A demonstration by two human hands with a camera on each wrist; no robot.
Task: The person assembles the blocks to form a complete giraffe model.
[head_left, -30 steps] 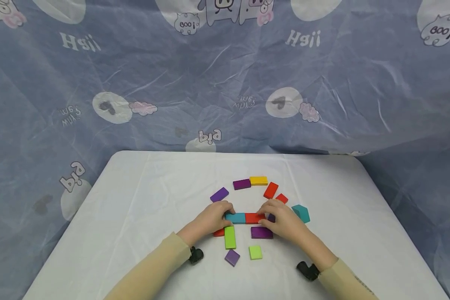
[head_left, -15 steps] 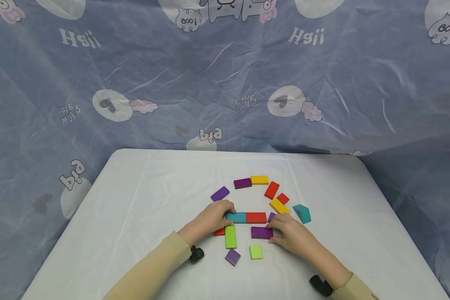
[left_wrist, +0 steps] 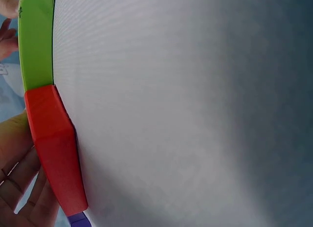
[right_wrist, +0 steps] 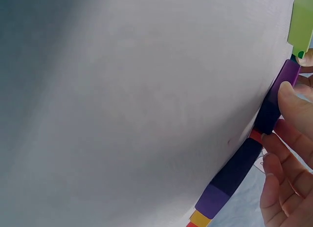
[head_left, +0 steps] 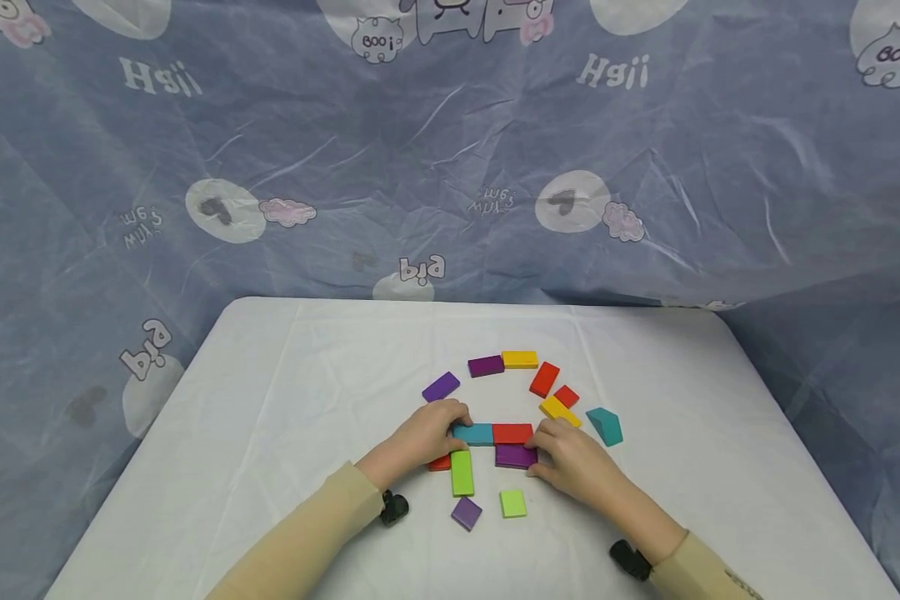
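Note:
My left hand [head_left: 423, 433] pinches the left end of a blue block [head_left: 476, 434] between thumb and fingers. End to end with it lies a red block [head_left: 513, 433]. My right hand [head_left: 577, 458] holds the right end of a purple block [head_left: 516, 456], which lies along the red block's near side. In the right wrist view the thumb [right_wrist: 293, 102] presses on that purple block. A long green block [head_left: 462, 473] lies near my left thumb, beside another red block [head_left: 440, 463] partly hidden by the left hand. The left wrist view shows this red block [left_wrist: 54, 148] before the left fingers.
Behind the hands, purple [head_left: 441, 386], dark purple [head_left: 486, 366], yellow [head_left: 520, 360] and red [head_left: 544, 379] blocks form an arc on the white table [head_left: 330, 375]. A teal block [head_left: 606, 426] lies right. Nearer are a small purple block [head_left: 466, 513] and a light green square [head_left: 513, 503].
My right hand has left the red block, moved to the purple block, and slid it left and away against the red one. My left hand stays at the blue block.

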